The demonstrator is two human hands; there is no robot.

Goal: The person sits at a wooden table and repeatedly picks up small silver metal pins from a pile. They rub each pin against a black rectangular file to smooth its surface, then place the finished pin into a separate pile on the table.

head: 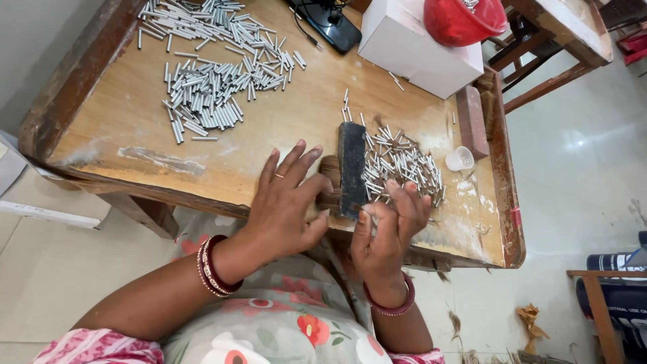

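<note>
Dark block [352, 168] half-hides brown fibres under the flat, open left hand [286, 209]; right hand [387, 226] pinches something unclear.

Bare surface [296, 114] lies open between the far heap of metal tubes [209, 74] and the near tube pile [401, 165]. A dark block [352, 168] stands upright beside that pile; white box [418, 47] and brick [472, 121] crowd the right.

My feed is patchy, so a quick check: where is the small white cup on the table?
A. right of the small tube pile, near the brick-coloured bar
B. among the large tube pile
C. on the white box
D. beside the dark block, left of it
A: the small white cup sits right of the small tube pile, below the brick-coloured bar.
</note>
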